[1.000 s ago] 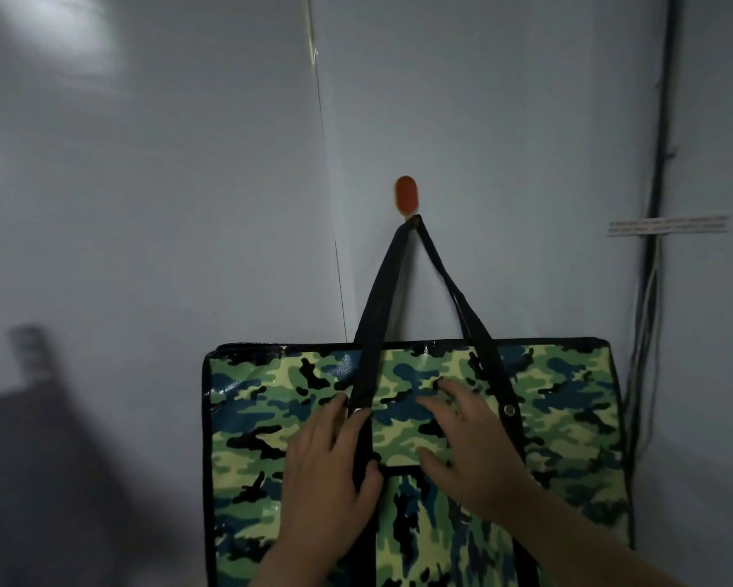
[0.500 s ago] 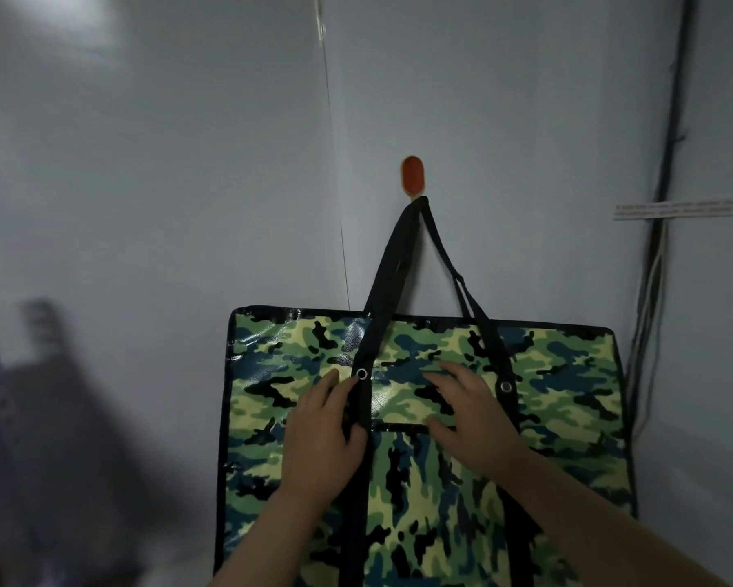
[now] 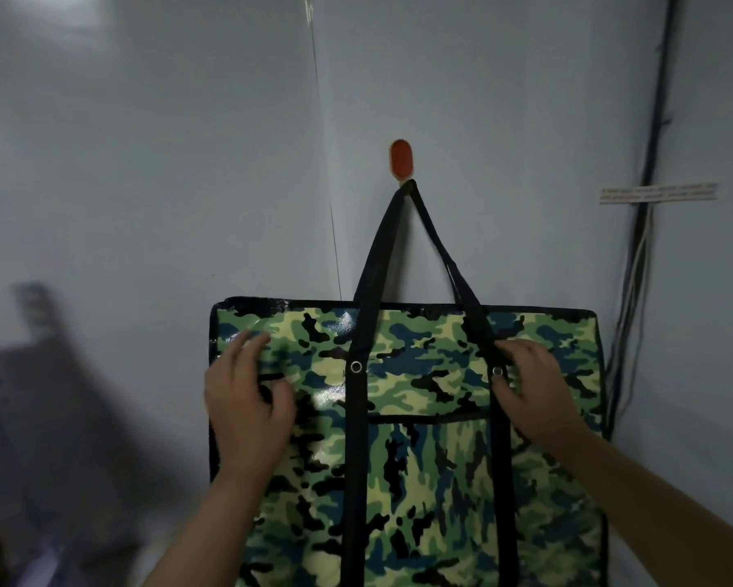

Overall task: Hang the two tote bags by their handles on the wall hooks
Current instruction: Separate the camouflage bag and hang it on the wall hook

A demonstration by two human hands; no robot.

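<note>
While hung on hook [image 3: 401, 165], tote [image 3: 419, 417] zipped shut.

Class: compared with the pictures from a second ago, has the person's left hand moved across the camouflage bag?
Yes. The left hand has slid outward from the left black strap toward the camouflage bag's left edge.

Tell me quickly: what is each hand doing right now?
Left hand: open, blurred, fingers spread over the bag, gripping nothing.
Right hand: open, flat on the bag beside the strap.
</note>
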